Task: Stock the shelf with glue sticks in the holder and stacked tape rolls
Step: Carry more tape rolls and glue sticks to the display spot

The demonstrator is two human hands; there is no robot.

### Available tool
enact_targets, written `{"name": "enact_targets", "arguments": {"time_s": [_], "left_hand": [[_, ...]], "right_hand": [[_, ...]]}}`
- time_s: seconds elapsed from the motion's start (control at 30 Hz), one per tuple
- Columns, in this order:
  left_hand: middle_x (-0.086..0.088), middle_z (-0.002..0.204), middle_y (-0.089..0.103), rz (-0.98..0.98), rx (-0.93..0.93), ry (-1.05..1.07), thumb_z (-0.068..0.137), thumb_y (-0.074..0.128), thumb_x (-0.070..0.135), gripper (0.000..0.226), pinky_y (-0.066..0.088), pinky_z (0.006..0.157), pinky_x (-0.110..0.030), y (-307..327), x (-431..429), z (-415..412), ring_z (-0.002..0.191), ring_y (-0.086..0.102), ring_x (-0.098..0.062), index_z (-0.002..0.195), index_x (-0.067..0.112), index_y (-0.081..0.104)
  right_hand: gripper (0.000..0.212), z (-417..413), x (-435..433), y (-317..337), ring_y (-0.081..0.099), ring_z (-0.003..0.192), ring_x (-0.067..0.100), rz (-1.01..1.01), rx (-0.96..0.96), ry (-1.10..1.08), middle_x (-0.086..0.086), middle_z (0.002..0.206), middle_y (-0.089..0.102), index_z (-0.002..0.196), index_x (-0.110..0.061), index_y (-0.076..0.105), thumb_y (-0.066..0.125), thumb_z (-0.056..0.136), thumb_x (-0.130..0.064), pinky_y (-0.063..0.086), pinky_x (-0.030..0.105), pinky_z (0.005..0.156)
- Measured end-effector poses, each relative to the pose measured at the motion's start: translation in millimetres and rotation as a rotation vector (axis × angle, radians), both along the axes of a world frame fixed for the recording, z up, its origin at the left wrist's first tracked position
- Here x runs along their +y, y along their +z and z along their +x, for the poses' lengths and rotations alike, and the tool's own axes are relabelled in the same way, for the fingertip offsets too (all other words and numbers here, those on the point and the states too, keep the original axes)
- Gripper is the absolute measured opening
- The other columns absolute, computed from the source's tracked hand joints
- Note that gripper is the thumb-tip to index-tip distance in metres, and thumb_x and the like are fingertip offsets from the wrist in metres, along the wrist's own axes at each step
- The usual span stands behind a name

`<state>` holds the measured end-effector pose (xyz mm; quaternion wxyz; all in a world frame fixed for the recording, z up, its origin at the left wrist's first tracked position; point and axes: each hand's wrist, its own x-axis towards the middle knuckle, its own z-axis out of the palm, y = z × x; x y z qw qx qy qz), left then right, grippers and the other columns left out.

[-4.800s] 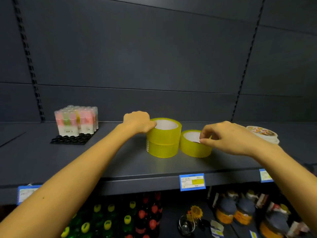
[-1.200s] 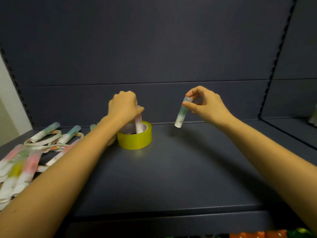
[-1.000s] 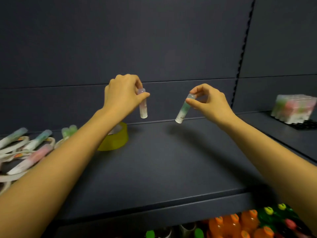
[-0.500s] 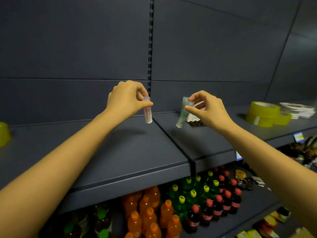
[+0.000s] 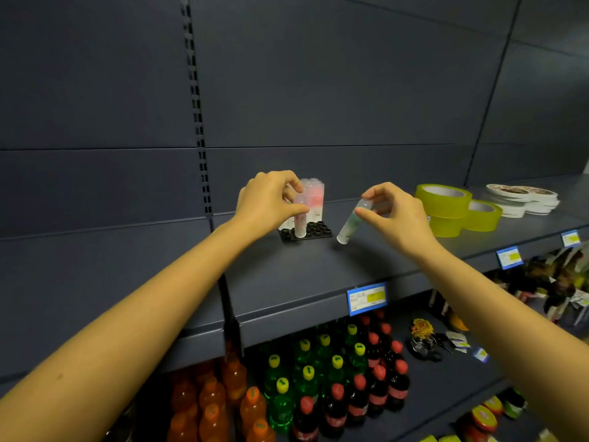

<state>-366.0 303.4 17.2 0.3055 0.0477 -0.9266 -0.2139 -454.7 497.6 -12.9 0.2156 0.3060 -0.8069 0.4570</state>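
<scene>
Though pink stick (image 5: 300,219) upright, green stick (image 5: 350,224) aslant, base down-left

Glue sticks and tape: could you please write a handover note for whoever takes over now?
Left hand pinches a pink glue stick upright over a front socket of the holder.
Right hand pinches a green glue stick, tilted, beside the holder.
Done: some sticks stand at the holder's back; two tape rolls stacked, a third roll beside.
Left: seat both sticks; perhaps stack that roll.
</scene>
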Motion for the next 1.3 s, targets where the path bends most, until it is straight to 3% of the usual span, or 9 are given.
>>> {"name": "enact_targets", "arguments": {"time_s": [0.17, 0.37, 0.53, 0.63, 0.73, 1.03, 1.17, 1.3], "left_hand": [[0.011, 0.076, 0.063, -0.04, 0.003, 0.018, 0.077, 0.073, 0.027, 0.016, 0.047, 0.075, -0.028, -3, 7, -40, 0.081, 0.062, -0.013, 0.088, 0.021, 0.063], [0.016, 0.079, 0.061, -0.096, 0.005, 0.042, 0.079, 0.071, 0.031, 0.013, 0.04, 0.069, -0.024, -3, 8, -82, 0.082, 0.058, -0.009, 0.089, 0.023, 0.067], [0.016, 0.081, 0.061, -0.156, 0.01, 0.097, 0.078, 0.073, 0.033, 0.017, 0.042, 0.07, -0.024, -3, 9, -97, 0.08, 0.056, -0.008, 0.09, 0.022, 0.068], [0.01, 0.089, 0.069, -0.166, -0.016, 0.14, 0.077, 0.074, 0.035, 0.019, 0.048, 0.074, -0.028, -5, 11, -102, 0.081, 0.06, -0.011, 0.09, 0.022, 0.069], [0.01, 0.092, 0.067, -0.218, -0.02, 0.205, 0.08, 0.072, 0.036, 0.021, 0.041, 0.072, -0.026, -6, 11, -106, 0.082, 0.053, -0.008, 0.093, 0.021, 0.068], [0.0, 0.122, 0.05, -0.528, -0.172, 0.359, 0.093, 0.052, 0.039, 0.033, 0.031, 0.084, -0.028, -7, 19, -118, 0.113, 0.043, -0.019, 0.119, 0.022, 0.063], [-0.002, 0.129, 0.046, -0.552, -0.241, 0.409, 0.095, 0.044, 0.027, 0.035, 0.031, 0.088, -0.03, -3, 30, -121, 0.118, 0.039, -0.021, 0.126, 0.023, 0.06], [-0.004, 0.144, 0.034, -0.522, -0.407, 0.397, 0.095, 0.042, 0.024, 0.044, 0.03, 0.099, -0.034, 5, 27, -111, 0.129, 0.032, -0.023, 0.139, 0.026, 0.045]], "right_hand": [[0.018, -31, -3, -4, 0.058, 0.072, 0.01, 0.002, 0.005, 0.047, -0.005, 0.087, 0.062, 0.092, -0.021, 0.057, 0.071, 0.083, -0.016, 0.047, 0.02, 0.071], [0.018, -75, -12, 4, 0.058, 0.071, 0.004, 0.033, 0.018, 0.121, -0.012, 0.085, 0.06, 0.096, -0.018, 0.06, 0.072, 0.082, -0.018, 0.051, 0.027, 0.078], [0.019, -98, -19, 5, 0.058, 0.07, 0.003, 0.014, 0.031, 0.196, -0.02, 0.081, 0.056, 0.096, -0.019, 0.059, 0.072, 0.082, -0.018, 0.05, 0.023, 0.075], [0.019, -109, -23, 8, 0.057, 0.069, 0.002, 0.011, 0.023, 0.24, -0.02, 0.081, 0.056, 0.095, -0.02, 0.059, 0.072, 0.082, -0.018, 0.05, 0.024, 0.076], [0.018, -119, -28, 9, 0.057, 0.068, 0.003, 0.007, 0.02, 0.291, -0.016, 0.082, 0.059, 0.094, -0.021, 0.059, 0.072, 0.082, -0.018, 0.05, 0.026, 0.077], [0.021, -140, -47, 5, 0.056, 0.066, 0.008, 0.071, 0.012, 0.366, -0.009, 0.086, 0.062, 0.1, -0.018, 0.06, 0.071, 0.082, -0.018, 0.048, 0.023, 0.073], [0.02, -144, -52, 2, 0.057, 0.068, 0.009, 0.137, 0.01, 0.375, -0.008, 0.086, 0.061, 0.098, -0.02, 0.059, 0.071, 0.082, -0.023, 0.051, 0.029, 0.074], [0.018, -146, -57, 4, 0.062, 0.076, 0.016, 0.173, -0.008, 0.385, -0.005, 0.088, 0.065, 0.095, -0.022, 0.062, 0.073, 0.081, -0.026, 0.053, 0.035, 0.079]]}}
